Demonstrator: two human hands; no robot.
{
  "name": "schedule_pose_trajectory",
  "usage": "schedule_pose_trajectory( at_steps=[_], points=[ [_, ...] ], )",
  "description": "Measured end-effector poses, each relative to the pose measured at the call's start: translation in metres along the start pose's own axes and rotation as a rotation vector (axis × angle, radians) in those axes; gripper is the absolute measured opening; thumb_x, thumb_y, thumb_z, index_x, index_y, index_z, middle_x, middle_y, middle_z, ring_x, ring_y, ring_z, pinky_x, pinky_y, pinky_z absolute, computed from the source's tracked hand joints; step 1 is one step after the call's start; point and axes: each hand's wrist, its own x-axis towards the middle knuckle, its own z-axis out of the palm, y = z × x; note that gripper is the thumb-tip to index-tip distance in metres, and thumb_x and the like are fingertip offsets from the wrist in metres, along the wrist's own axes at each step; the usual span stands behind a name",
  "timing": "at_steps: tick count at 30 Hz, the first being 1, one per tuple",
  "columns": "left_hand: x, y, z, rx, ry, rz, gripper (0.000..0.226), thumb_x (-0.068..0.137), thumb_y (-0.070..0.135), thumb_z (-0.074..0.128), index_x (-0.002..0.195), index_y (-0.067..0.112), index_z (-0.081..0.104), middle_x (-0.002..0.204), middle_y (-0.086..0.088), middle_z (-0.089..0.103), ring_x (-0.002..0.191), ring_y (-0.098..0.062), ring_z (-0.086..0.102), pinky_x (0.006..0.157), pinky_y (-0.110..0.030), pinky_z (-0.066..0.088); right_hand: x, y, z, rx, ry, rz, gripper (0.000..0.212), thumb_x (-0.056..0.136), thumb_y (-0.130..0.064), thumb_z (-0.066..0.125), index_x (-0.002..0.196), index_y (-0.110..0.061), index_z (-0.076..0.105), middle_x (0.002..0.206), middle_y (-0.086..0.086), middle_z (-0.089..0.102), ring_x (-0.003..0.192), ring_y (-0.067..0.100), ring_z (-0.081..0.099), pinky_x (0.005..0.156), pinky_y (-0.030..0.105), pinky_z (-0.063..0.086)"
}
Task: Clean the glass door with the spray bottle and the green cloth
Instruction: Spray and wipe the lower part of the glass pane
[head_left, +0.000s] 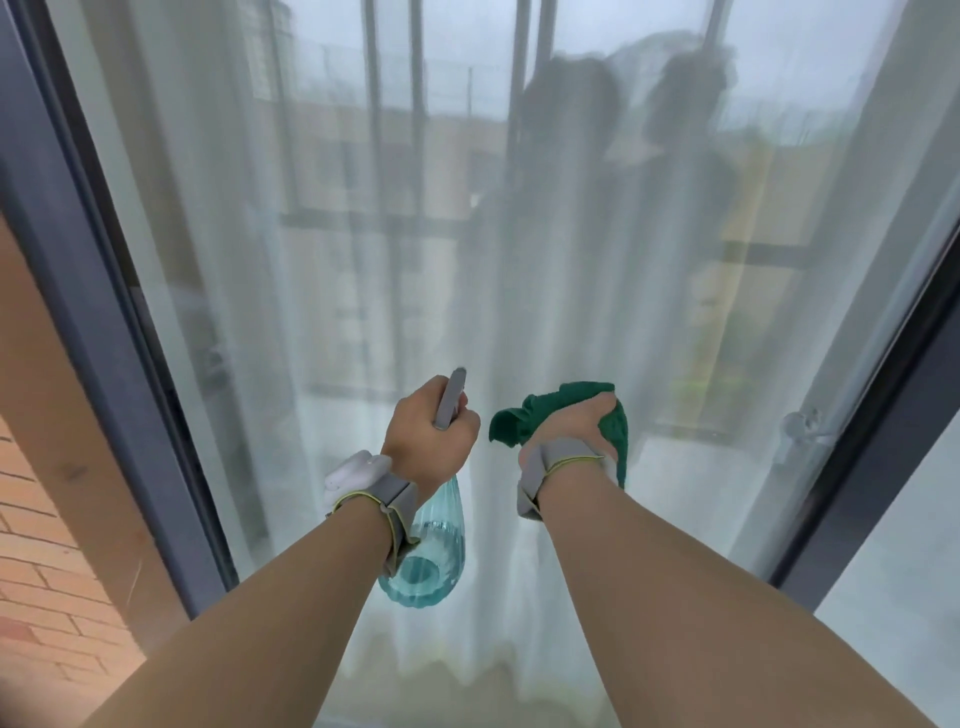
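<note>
The left hand (428, 434) is clamped on the spray bottle (431, 561), nozzle aimed at the glass door (363, 234), while the right hand (569, 436) bunches the green cloth (530, 418) beside it, ready to wipe.

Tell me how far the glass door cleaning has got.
Done: both tools are picked up. The left hand grips the clear blue plastic spray bottle by its grey trigger head, and the right hand clutches the bunched green cloth. In hand: both are raised toward the large glass door pane. Left: no droplets, foam or wipe streaks are discernible on the glass, so spraying and wiping seemingly remain.
</note>
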Motion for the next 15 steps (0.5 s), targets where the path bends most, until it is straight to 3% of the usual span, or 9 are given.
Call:
schedule_pose_trajectory(
  at_steps=[2,3,6,9,12,15],
  points=[
    [0.001,-0.002,-0.014,-0.009,0.054,-0.004,0.005,0.088,0.006,0.057,0.085,0.003,0.056,0.070,-0.002,0.052,0.056,-0.014,0.040,0.046,-0.015,0.036,-0.013,0.002,0.005,0.085,0.184,-0.005,0.075,0.080,-0.065,0.058,0.131,-0.012,0.042,0.120,0.008,0.056,0.099,0.027,0.054,0.092,0.038,0.042],
    [0.001,-0.003,-0.018,-0.013,0.083,-0.013,0.004,0.088,0.005,0.057,0.085,0.002,0.057,0.070,-0.003,0.052,0.057,-0.015,0.041,0.046,-0.016,0.036,-0.021,0.000,0.009,0.009,0.189,-0.033,0.084,0.074,-0.068,0.061,0.132,-0.011,0.042,0.118,0.005,0.052,0.098,0.024,0.052,0.092,0.037,0.040],
    [0.003,-0.012,-0.038,-0.032,0.147,-0.058,0.004,0.089,0.004,0.057,0.087,0.002,0.058,0.069,-0.001,0.051,0.059,-0.019,0.041,0.049,-0.025,0.038,-0.036,0.017,0.022,-0.205,0.242,-0.488,0.092,0.064,-0.050,0.078,0.132,-0.001,0.042,0.116,0.017,0.046,0.101,0.031,0.048,0.092,0.042,0.041],
    [0.004,-0.022,-0.050,-0.020,0.160,-0.087,0.005,0.090,0.004,0.057,0.086,0.001,0.057,0.068,-0.001,0.048,0.059,-0.020,0.037,0.049,-0.026,0.035,-0.027,0.043,0.025,-0.444,0.166,-0.856,0.084,0.064,-0.040,0.082,0.129,-0.005,0.041,0.112,0.019,0.045,0.099,0.033,0.044,0.083,0.042,0.046],
    [0.005,-0.028,-0.054,0.002,0.155,-0.100,0.007,0.090,0.004,0.056,0.083,0.003,0.055,0.067,-0.001,0.046,0.058,-0.020,0.036,0.048,-0.026,0.034,-0.013,0.060,0.018,-0.875,-0.014,-1.291,0.069,0.070,-0.046,0.075,0.124,-0.015,0.046,0.110,0.013,0.046,0.092,0.030,0.043,0.081,0.040,0.043],
    [0.008,-0.034,-0.055,-0.020,0.177,-0.121,0.007,0.086,0.008,0.058,0.081,0.006,0.055,0.066,0.000,0.047,0.059,-0.021,0.037,0.053,-0.027,0.035,-0.003,0.060,0.024,-1.284,-0.067,-1.658,0.050,0.067,-0.037,0.075,0.110,-0.021,0.057,0.100,0.007,0.049,0.086,0.028,0.043,0.080,0.041,0.035]
  ],
)
